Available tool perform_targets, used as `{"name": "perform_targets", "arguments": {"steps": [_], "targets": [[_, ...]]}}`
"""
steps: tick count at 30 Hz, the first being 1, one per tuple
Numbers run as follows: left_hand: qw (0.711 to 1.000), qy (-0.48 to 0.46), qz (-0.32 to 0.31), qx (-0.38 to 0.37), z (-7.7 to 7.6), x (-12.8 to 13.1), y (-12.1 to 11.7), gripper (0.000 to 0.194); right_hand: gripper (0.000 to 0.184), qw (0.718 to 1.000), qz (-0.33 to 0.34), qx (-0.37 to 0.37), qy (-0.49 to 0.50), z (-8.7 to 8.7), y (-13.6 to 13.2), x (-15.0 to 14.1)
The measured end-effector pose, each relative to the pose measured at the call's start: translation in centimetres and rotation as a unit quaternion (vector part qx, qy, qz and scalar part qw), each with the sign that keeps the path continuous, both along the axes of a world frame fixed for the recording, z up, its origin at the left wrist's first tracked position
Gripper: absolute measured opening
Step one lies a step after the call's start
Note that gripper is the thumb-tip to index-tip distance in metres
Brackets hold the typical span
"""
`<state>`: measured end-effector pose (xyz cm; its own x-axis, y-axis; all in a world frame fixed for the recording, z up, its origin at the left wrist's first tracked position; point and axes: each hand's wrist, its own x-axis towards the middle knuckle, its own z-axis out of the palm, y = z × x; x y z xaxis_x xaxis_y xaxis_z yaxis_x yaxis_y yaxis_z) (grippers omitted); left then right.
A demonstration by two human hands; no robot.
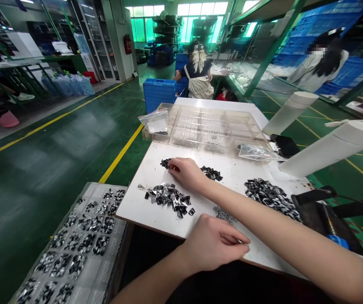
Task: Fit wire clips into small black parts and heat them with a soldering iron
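My right hand (pixel 184 173) rests on a white work board (pixel 156 219), its fingertips on a small heap of black pieces (pixel 166 163). A larger heap of black-and-silver pieces (pixel 168 198) lies to its lower left, and a smaller black heap (pixel 211 173) lies to its right. My left hand (pixel 215 242) sits near the board's front edge, fingers pinched together, close to a patch of grey metal bits (pixel 224 214). Whether either hand holds a small piece is hidden. Under my right forearm's far side is a broad black-and-silver heap (pixel 272 198).
A clear compartment tray (pixel 213 128) and small plastic bags (pixel 156 122) stand at the board's far end. A plastic sheet of pocketed pieces (pixel 83 240) lies to the left. White tubes (pixel 333 147), blue crates (pixel 159 95) and a seated co-worker (pixel 199 74) are beyond.
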<state>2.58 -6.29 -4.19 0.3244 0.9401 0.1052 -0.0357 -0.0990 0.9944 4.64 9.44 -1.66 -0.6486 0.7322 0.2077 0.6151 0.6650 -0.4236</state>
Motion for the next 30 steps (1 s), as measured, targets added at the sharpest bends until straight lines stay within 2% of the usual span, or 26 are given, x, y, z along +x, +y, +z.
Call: {"name": "perform_targets", "arguments": {"steps": [8,13,16,19,23,26,30], "targets": [[0.999,-0.025,-0.001,-0.046,0.3,0.0,0.0,0.021,0.02,0.995,0.031,0.013,-0.092,1.4,1.2,-0.4],[0.999,-0.012,-0.007,-0.052,0.4,0.1,0.0,0.02,0.021,0.985,0.086,0.021,-0.147,2.4,1.3,0.0],[0.999,0.006,-0.002,-0.04,0.5,0.1,0.0,0.019,0.018,0.983,0.109,0.033,-0.145,3.0,1.3,0.5],[0.999,0.01,0.005,-0.045,0.7,0.1,0.1,0.019,0.015,0.988,0.106,0.045,-0.1,4.0,1.2,2.1],[0.99,-0.045,0.04,-0.128,0.9,-0.1,0.1,0.03,0.017,0.997,0.052,0.048,0.002,6.1,0.0,6.5],[0.983,-0.091,0.047,-0.155,1.0,-0.3,0.0,0.026,0.02,0.996,-0.009,0.042,0.074,7.7,-2.6,10.6],[0.978,-0.11,0.045,-0.172,1.5,-0.5,-0.1,0.023,0.013,0.976,-0.057,-0.001,0.209,9.5,-8.1,14.8]]}}
